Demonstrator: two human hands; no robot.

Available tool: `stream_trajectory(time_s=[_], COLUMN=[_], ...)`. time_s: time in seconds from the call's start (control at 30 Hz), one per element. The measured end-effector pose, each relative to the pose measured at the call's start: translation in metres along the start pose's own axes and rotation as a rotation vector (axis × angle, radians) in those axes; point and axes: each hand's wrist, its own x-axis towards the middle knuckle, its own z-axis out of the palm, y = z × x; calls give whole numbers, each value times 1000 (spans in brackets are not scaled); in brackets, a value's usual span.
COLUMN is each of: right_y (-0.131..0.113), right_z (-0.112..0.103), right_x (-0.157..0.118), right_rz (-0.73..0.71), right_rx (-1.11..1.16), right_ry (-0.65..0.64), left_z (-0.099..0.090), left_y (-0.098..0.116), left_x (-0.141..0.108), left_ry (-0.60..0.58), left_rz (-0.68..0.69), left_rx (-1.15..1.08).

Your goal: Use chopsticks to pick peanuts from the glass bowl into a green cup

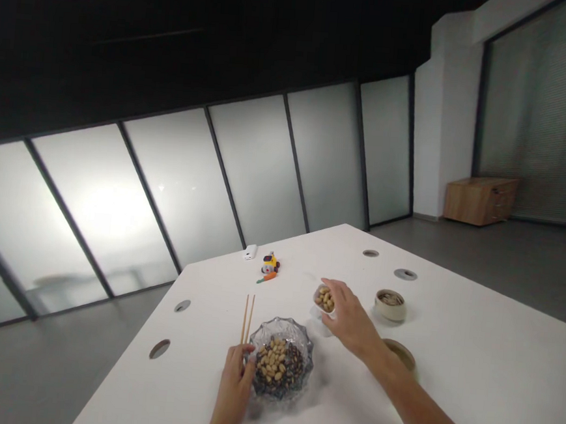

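Cup pinched in our right hand!
It's beyond the glass bowl, slightly right; our left hand is at the bowl's left edge, its grip unclear to us.

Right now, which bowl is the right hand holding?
The small white bowl, in the right hand; the glass bowl, cream bowl and olive bowl stand on the table.

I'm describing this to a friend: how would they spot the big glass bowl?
Near the front of the white tabletop is the left hand. Just right of it sits a wide, greyish, clear glass bowl with a scalloped rim. It holds mixed tan and black nut-like pieces, while the small white cup in the right hand shows only tan.
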Motion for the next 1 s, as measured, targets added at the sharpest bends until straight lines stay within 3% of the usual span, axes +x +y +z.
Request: stream_trajectory(time_s=[0.17, 0.3, 1.0], right_y=[-42, -54, -57], right_z=[19, 28, 29], right_x=[-19, -28, -28], right_rz=[-309, -460, -657], right_rx=[41, -30, -76], right_ry=[-89, -134, 71], left_z=[0, 0, -1], left_y=[2, 3, 9], left_x=[-1, -1, -3], left_ry=[8, -5, 0], left_rz=[6, -3, 41], left_rx=[-9, -12, 18])
